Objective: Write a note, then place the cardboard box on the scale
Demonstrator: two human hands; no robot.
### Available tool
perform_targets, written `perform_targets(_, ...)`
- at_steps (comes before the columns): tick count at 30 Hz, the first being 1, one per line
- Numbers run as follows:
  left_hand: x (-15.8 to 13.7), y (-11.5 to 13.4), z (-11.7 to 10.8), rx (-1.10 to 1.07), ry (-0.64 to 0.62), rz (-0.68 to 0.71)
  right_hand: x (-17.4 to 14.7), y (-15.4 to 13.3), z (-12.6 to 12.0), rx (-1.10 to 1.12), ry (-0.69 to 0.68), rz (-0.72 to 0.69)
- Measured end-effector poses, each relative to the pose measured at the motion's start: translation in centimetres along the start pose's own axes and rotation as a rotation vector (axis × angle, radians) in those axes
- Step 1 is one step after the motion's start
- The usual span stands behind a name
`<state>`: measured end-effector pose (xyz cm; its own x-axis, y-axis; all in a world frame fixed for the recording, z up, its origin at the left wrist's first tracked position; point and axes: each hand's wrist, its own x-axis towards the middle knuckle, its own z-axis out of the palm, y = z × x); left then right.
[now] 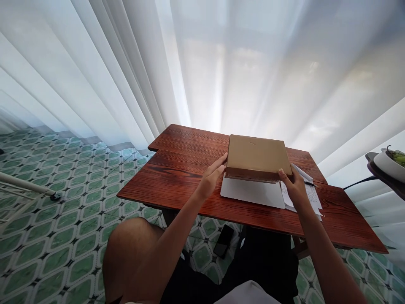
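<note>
A brown cardboard box (257, 156) is held between my two hands, its lid closed. It sits over or just above a flat silver panel that looks like a closed laptop (251, 193); whether the two touch I cannot tell. My left hand (212, 176) presses its fairly straight fingers against the box's left side. At the front right corner, my right hand (293, 183) grips the box, thumb on the front edge and fingers round the right side. Sheets of paper with writing (311, 196) lie to the right, partly behind my right hand, with a dark pen (309, 183) on them.
The red-brown wooden table (171, 177) stands before a white curtain (196, 63). A black phone (223, 241) is on the green tiled floor below. At the right edge, a white bowl (387, 164) rests on a dark surface. A pale metal leg (25, 183) stands at left.
</note>
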<state>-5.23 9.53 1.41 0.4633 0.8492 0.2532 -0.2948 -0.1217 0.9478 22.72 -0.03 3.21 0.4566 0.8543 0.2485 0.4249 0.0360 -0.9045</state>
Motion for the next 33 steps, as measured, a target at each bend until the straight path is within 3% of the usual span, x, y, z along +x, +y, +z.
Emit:
perform_targets(7, 0.7, -2.1, 1.1, -0.209, -0.119, 0.012, -0.4, 1.5, -1.7, -0.002, 0.030, 0.030)
perform_targets(33, 0.9, -3.7, 1.4, -0.180, -0.133, -0.087, -0.7, 3.7, -2.5, -0.042, 0.036, 0.079)
